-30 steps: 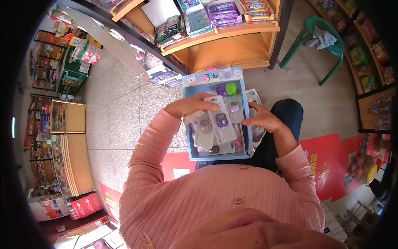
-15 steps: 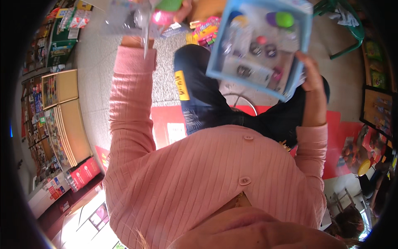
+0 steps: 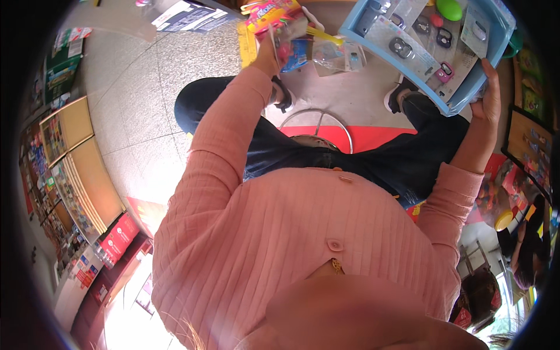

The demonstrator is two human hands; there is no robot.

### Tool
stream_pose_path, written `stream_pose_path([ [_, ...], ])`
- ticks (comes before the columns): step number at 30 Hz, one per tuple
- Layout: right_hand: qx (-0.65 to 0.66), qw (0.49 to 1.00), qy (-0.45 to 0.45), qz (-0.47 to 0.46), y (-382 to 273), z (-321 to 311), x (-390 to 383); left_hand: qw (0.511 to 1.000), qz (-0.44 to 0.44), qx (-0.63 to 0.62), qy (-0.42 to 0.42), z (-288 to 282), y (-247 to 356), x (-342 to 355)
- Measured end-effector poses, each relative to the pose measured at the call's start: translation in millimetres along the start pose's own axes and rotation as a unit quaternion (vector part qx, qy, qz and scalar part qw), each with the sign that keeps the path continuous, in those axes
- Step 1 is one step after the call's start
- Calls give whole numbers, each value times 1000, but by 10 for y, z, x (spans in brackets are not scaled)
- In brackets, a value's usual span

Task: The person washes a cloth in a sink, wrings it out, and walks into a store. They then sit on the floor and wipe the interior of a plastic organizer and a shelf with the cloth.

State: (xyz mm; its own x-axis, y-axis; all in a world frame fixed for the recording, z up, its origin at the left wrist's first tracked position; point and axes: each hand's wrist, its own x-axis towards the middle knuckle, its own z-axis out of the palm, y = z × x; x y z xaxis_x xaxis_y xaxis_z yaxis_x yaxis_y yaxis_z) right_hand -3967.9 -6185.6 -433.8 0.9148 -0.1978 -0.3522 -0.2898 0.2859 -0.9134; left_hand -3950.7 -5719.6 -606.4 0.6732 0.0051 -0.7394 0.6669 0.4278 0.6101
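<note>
My right hand [image 3: 489,96] is closed on the near right corner of a light blue plastic bin [image 3: 426,93], which tilts toward me. Inside lie several small rounded gadgets on clear-packed cards, among them a pink one [image 3: 444,72] and a dark one [image 3: 401,48]. A green egg-shaped thing [image 3: 449,9] sits at the far side. My left hand [image 3: 266,57] reaches in beside a pink-and-yellow printed packet [image 3: 274,16] and a blue packet [image 3: 294,55]. Its fingers are mostly hidden by clear wrapping and packets, so any grip does not show.
A clear bag [image 3: 338,56] and a yellow stick-like piece [image 3: 324,36] lie between the packets and the bin. A dark printed box [image 3: 192,16] stands at the far left. Below are my knees and a metal ring [image 3: 350,137] of a stool. Stocked shelves [image 3: 87,169] line the left side.
The blue bin has shifted right and away with my right hand. My left hand has swung right, from behind a clear plastic package to the colourful packets.
</note>
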Motion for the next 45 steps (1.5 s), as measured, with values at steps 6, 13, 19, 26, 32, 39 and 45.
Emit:
stream_pose_path([
  [6,5,999,40,20,-25,128,-93,989,-121,84,16,465,-778,304],
  [13,13,999,36,38,-74,54,-95,985,-151,77,-38,600,-1355,940],
  [19,28,998,49,37,-41,12,-89,954,-270,-33,127,789,-1093,798],
  [26,36,999,39,4,-49,94,-8,979,-175,-52,88,510,-1036,781],
  [32,-31,997,-24,-71,162,-18,120,943,278,159,86,317,-355,343],
  [39,-58,996,-55,-38,178,603,-264,774,612,153,-44,1091,672,-1165],
  [45,-58,990,-131,-14,185,898,-525,439,625,644,-36,1784,671,-1819],
])
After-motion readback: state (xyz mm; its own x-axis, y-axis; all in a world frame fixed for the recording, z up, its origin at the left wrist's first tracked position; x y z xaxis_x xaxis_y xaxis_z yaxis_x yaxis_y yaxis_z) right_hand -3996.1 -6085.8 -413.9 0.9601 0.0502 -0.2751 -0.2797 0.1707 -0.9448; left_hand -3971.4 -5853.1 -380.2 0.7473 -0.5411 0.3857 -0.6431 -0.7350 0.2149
